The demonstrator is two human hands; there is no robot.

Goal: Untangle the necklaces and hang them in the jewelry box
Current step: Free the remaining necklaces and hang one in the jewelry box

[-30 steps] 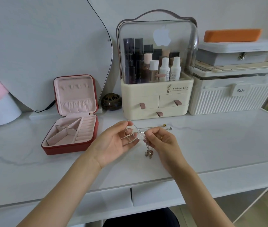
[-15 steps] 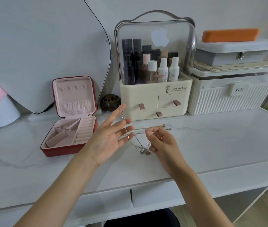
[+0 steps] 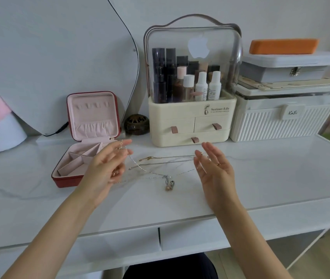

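Observation:
Thin silver and gold necklace chains stretch over the white tabletop between my two hands. Their pendants bunch together low in the middle, at the table surface. My left hand is spread palm up, with chains draped across its fingers and a clasp near a fingertip. My right hand has straight, parted fingers, and the chain ends loop over them. The red jewelry box stands open just left of my left hand; its pink lid is upright, with small hooks and a gathered pocket.
A cream cosmetics organizer with bottles and three drawers stands behind the chains. Beside it are a dark round jar and a white ribbed case with stacked boxes. A mirror leans at the back left.
My hands have moved apart from a close huddle and their fingers have straightened. The chains are now pulled out long between them, and the pendants have dropped to the middle.

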